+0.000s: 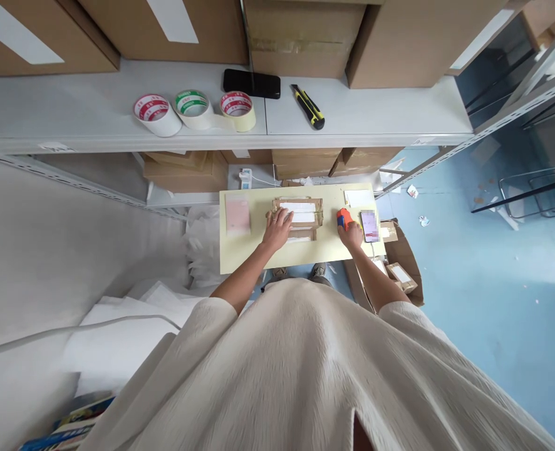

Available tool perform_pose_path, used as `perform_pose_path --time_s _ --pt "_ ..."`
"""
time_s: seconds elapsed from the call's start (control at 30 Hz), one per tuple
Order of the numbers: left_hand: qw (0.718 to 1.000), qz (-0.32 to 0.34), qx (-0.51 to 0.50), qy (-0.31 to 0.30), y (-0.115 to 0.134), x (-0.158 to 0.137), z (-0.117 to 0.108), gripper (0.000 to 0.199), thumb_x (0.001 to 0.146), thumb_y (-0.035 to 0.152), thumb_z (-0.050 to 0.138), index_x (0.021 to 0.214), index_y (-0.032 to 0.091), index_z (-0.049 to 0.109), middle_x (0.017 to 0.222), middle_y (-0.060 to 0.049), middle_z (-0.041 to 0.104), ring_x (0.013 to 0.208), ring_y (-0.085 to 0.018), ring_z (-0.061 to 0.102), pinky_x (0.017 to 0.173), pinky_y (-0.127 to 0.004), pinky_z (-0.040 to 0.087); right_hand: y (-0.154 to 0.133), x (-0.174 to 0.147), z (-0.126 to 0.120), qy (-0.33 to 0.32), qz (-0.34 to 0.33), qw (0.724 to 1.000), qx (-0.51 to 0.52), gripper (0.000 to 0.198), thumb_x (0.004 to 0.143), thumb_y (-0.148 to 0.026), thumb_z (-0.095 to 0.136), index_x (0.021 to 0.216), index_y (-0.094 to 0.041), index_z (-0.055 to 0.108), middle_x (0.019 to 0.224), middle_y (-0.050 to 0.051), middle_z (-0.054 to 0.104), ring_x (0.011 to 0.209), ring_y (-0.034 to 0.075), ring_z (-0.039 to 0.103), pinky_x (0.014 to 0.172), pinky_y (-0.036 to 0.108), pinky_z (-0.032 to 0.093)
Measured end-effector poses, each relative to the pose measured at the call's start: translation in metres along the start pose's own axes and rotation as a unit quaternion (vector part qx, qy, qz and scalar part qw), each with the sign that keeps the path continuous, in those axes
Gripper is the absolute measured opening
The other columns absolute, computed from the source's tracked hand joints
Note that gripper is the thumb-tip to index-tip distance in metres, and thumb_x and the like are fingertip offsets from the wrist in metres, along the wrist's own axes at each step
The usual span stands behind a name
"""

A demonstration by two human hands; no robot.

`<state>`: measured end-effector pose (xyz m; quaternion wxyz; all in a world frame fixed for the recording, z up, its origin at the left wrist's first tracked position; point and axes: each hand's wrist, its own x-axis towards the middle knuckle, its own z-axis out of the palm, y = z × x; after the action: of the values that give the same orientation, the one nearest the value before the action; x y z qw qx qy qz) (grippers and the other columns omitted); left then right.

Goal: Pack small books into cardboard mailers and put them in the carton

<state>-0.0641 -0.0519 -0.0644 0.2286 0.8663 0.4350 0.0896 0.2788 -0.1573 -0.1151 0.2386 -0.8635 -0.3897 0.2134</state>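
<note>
A small cardboard box (pixel 319 212) with a white label on top lies mid-table. My left hand (pixel 279 228) rests on its left part, fingers stretched out over the label's edge. Against the near side of that box lies a second cardboard piece (pixel 306 235) with a white label, partly covered. To the right, my right hand (pixel 351 235) is closed around an orange and blue handheld tool (pixel 344 218), whose exact kind I cannot make out. A phone (pixel 370 225) with a lit screen lies just right of this hand.
The pale yellow table (pixel 240 254) carries a pink sheet (pixel 237 215) and a white paper (pixel 358 198). Beyond it, a grey shelf (pixel 188 139) holds tape rolls (pixel 240 113), a black phone (pixel 252 83), a utility knife (pixel 309 108) and large boxes. An open carton (pixel 406 250) stands below right.
</note>
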Motion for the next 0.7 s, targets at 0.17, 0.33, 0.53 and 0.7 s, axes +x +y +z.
perform_pose_path --time_s 0.17,0.33,0.53,0.7 --pt "1.0 0.0 0.008 0.0 -0.005 -0.01 0.0 0.068 0.109 0.021 0.053 0.177 0.019 0.054 0.183 -0.025 0.051 0.179 -0.039 0.036 0.147 -0.073 0.017 0.009 -0.006 0.0 -0.008 0.013 1.0 -0.002 0.036 0.096 -0.06 0.069 0.108 -0.026 0.072 0.111 0.018 0.08 0.126 0.045 0.072 0.117 0.071 0.052" --pt "1.0 -0.005 0.008 -0.007 -0.007 -0.013 0.003 0.069 0.112 0.022 0.048 0.18 0.017 0.051 0.187 -0.025 0.045 0.182 -0.039 0.029 0.149 -0.072 0.01 -0.011 -0.007 -0.012 -0.089 0.069 0.983 -0.144 0.031 0.102 -0.04 0.062 0.122 -0.019 0.074 0.126 0.022 0.08 0.13 0.042 0.072 0.117 0.058 0.052" --pt "1.0 0.001 -0.004 -0.014 -0.004 -0.012 0.012 0.075 0.113 0.031 0.049 0.186 0.014 0.039 0.195 -0.023 0.032 0.185 -0.039 0.019 0.149 -0.072 0.001 -0.032 -0.005 -0.048 -0.067 0.085 0.987 -0.12 0.047 0.104 -0.045 0.051 0.136 -0.02 0.075 0.124 0.021 0.078 0.136 0.045 0.064 0.122 0.067 0.047" --pt "1.0 0.007 -0.005 -0.021 -0.003 -0.011 0.015 0.081 0.111 0.033 0.054 0.187 0.011 0.036 0.196 -0.024 0.026 0.186 -0.042 0.015 0.148 -0.072 -0.004 -0.059 0.014 -0.086 -0.076 -0.002 0.993 -0.091 0.061 0.102 -0.066 0.056 0.143 -0.023 0.068 0.124 0.021 0.077 0.121 0.043 0.068 0.106 0.059 0.058"
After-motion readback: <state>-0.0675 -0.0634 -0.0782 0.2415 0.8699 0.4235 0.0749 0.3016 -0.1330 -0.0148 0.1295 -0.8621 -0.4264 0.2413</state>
